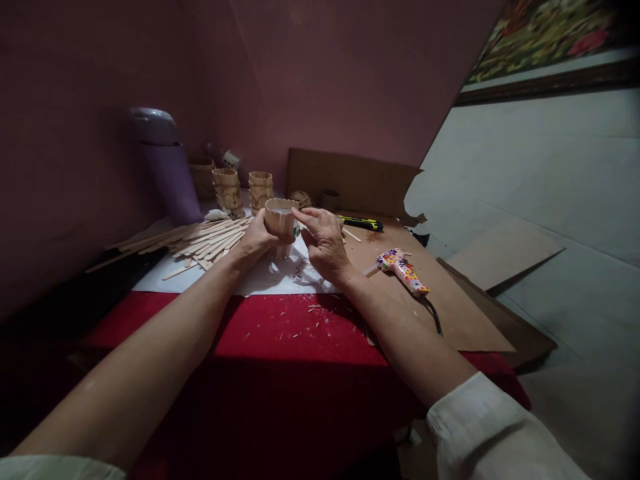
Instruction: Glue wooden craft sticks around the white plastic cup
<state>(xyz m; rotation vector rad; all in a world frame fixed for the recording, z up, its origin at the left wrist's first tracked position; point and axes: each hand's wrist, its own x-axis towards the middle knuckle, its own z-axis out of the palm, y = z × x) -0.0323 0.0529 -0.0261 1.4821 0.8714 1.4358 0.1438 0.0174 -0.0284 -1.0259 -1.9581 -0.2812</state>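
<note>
Your two hands meet over the middle of the bench (200,327), and the stick-clad cup (281,222) sits between them, its scalloped rim facing up. Your left hand (260,239) has hold of it: the fingers are closed around its near side, the thumb is up along its left wall, and the lower ends of the sticks show beneath your grip. Whether its base touches the white paper (155,279) below, you cannot tell from this view.

Your right hand (325,245) comes in from the other side, partly open, with bent fingers and the index finger reaching to the cup's right rim. You cannot tell whether thumb and finger pinch anything there.

To the left of your left hand, loose wooden sticks (213,241) fan out across the paper. Beyond the cup stand two more stick-clad holders, one on the left (227,191) and one on the right (261,190), with a ball of twine (301,199) just behind your grip. To the right of your right hand, a yellow-and-black cutter (363,223) and a flowered glue gun (405,272) lie on brown cardboard (460,320).
</note>
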